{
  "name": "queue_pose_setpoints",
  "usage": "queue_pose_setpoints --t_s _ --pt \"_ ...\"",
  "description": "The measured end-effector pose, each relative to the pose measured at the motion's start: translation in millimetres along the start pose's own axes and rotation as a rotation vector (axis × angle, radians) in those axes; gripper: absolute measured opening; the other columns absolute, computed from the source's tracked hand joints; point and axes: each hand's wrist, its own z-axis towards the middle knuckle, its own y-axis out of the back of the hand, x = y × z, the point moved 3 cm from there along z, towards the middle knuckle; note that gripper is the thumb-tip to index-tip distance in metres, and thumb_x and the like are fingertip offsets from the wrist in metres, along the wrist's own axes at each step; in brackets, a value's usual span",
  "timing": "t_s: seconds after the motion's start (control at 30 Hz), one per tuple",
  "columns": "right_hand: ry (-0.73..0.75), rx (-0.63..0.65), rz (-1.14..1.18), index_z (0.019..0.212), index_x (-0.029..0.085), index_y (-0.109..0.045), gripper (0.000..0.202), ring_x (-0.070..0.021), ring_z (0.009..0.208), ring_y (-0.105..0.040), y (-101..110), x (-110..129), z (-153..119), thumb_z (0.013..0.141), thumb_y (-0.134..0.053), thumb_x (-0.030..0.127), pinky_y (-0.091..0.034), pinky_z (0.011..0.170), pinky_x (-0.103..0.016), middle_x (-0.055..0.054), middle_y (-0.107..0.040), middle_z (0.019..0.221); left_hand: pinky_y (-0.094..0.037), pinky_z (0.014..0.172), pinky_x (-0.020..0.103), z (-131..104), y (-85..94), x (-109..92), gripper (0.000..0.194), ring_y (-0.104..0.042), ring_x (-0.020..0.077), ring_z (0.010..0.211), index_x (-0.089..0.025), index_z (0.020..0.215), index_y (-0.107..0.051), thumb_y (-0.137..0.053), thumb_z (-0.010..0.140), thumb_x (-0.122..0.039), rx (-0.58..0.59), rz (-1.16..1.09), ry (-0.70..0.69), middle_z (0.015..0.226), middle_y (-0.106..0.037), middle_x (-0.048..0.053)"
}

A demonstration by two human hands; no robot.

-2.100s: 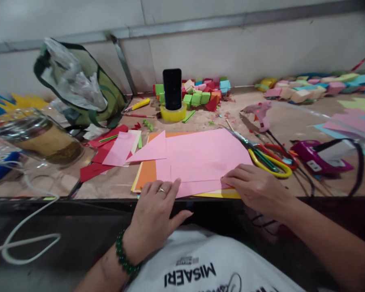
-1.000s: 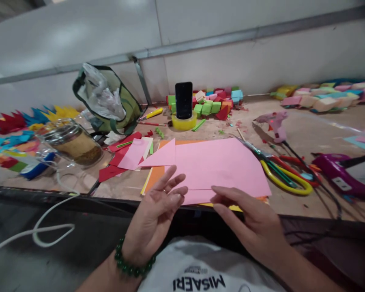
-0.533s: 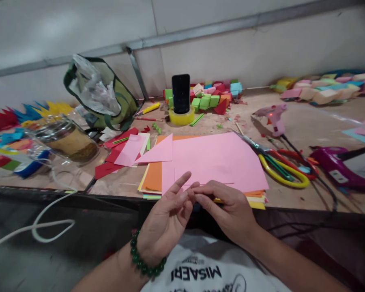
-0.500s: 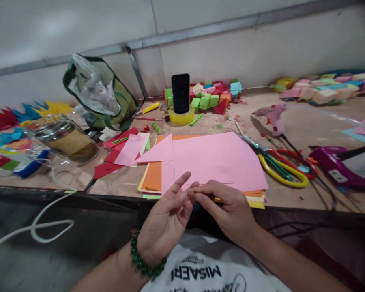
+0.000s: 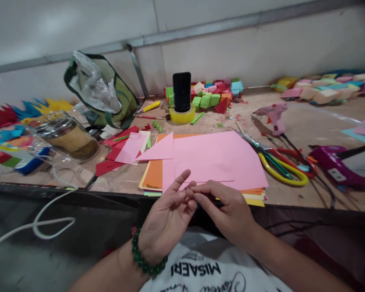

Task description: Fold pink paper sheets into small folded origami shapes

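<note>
My left hand (image 5: 167, 221), with a green bead bracelet (image 5: 146, 259) at the wrist, is turned palm up in front of the table edge. Its index finger is stretched out and the other fingers are loosely bent. Thumb and index finger of my right hand (image 5: 225, 207) pinch together at the left fingertips; anything between them is too small to make out. Just beyond both hands lies a stack of coloured sheets with pink paper (image 5: 213, 158) on top. A folded pink triangle (image 5: 161, 149) rests at the stack's upper left corner, over orange paper (image 5: 153, 176).
Right of the stack are yellow-handled scissors (image 5: 282, 170), a pink glue gun (image 5: 275, 117) and a purple glue gun (image 5: 340, 166). Behind it, a phone (image 5: 181, 92) stands in a tape roll (image 5: 182, 117). A glass jar (image 5: 69, 138) and green bag (image 5: 121, 95) stand left.
The hands keep almost the same pose, with the right fingers still pinched at the left fingertips. The whole view has shifted very slightly; nothing on the table has moved.
</note>
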Motion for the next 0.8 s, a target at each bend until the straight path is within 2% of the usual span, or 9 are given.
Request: queue_pose_setpoints --t_s 0.13,0.27,0.37,0.8 --pt "-0.005 0.018 0.002 0.093 0.022 -0.068 0.013 -0.013 0.081 -0.068 -1.4 -0.3 -0.6 0.087 -0.057 0.016 -0.053 0.072 -0.024 -0.001 -0.072 0.089 -0.052 0.067 0.015 2.0 1.7 0.0 0.049 -0.061 0.0071 0.074 -0.012 0.121 -0.055 -0.042 0.078 0.008 -0.029 -0.024 0.012 0.094 -0.06 0.009" --pt "0.043 0.035 0.008 0.096 0.02 -0.066 0.013 -0.0124 0.085 -0.067 -3.1 2.7 -2.2 0.088 -0.057 0.015 -0.052 0.074 -0.024 -0.002 -0.072 0.09 -0.047 0.055 0.016 3.7 1.1 -0.5 0.051 -0.056 0.007 0.061 -0.007 0.113 -0.058 -0.041 0.067 0.007 0.036 -0.064 0.015 0.084 -0.059 0.009" --pt "0.085 0.026 0.017 0.098 0.02 -0.064 0.014 -0.0119 0.087 -0.066 -3.1 5.8 -3.5 0.088 -0.057 0.014 -0.052 0.075 -0.024 -0.001 -0.071 0.091 -0.046 0.054 0.017 2.7 0.7 -0.8 0.052 -0.054 0.007 0.06 -0.006 0.111 -0.06 -0.042 0.063 0.004 0.053 -0.075 0.031 0.088 -0.059 0.011" --pt "0.146 0.028 0.029 0.101 0.02 -0.063 0.019 -0.0088 0.08 -0.063 -3.7 9.7 -4.6 0.086 -0.057 0.009 -0.05 0.069 -0.021 0.0 -0.068 0.087 -0.041 0.051 0.014 1.9 1.5 -0.7 0.05 -0.049 0.0053 0.058 -0.009 0.106 -0.063 -0.045 0.061 0.003 0.054 -0.041 0.054 0.088 -0.056 0.008"
